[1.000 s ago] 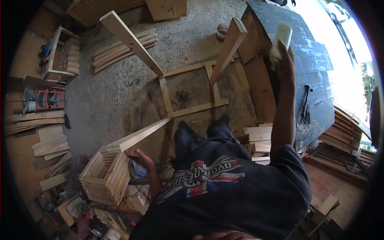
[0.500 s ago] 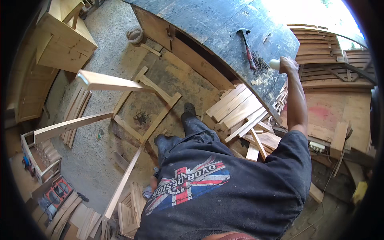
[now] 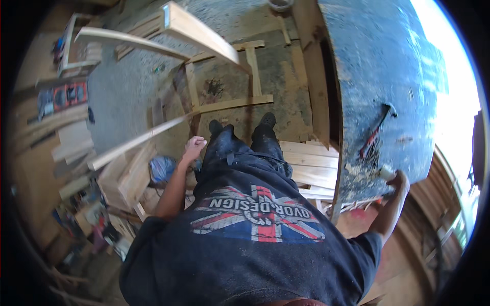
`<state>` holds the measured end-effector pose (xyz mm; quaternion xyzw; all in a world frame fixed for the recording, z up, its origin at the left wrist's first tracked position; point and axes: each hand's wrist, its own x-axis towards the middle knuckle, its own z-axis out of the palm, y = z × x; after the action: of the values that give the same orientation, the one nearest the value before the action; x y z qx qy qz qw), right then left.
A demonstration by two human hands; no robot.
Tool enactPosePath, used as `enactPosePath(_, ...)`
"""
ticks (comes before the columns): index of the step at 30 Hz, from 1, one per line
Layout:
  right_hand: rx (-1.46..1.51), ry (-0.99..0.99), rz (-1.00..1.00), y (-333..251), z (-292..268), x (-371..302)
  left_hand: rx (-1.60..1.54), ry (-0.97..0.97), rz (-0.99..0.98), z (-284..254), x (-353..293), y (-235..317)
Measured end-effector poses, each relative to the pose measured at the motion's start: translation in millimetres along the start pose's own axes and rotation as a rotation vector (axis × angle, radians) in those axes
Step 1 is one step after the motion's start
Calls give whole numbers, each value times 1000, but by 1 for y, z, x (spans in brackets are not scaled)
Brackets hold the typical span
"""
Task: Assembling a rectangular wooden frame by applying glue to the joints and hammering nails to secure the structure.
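Head view: the right hand is reaching to the worktop, fingers closing round a small pale block near the hammer. The left hand is hanging half-curled, holding nothing; the frame on the floor is looking only partly built.

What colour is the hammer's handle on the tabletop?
Red with a dark head, on the hammer lying on the blue-grey tabletop; head view.

A hammer with a red handle lies on the blue-grey table. Stacked pale planks sit just beside the table's edge. A wooden frame lies on the concrete floor, near a blue bundle
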<state>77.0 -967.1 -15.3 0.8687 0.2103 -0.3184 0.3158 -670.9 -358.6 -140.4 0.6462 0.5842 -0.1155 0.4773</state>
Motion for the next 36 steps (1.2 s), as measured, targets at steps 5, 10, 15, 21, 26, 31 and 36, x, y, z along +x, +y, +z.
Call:
enactPosePath(5, 28, 379, -33, -26, -67, -34, -159, 34, 56, 33, -27, -77)
enactPosePath(10, 410, 431, -425, -183, -237, -77, -279, 288, -69, 61, -59, -102)
enactPosePath(15, -35, 495, -681, -381, -325, -135, -605, 428, -174, 86, -97, -114)
enactPosePath(21, -44, 397, -1162, -572, -318, -211, -1128, 727, -172, 34, -147, -183)
enactPosePath(26, -239, 165, -1293, -714, -233, -272, -1280, 1108, -89, -126, -182, -313)
enactPosePath(31, -77, -146, -1209, -866, -140, -308, -1345, 1534, -93, -294, -188, -488)
enactPosePath(36, -206, -183, -1106, -971, -144, -315, -1395, 1704, -114, -279, -219, -520)
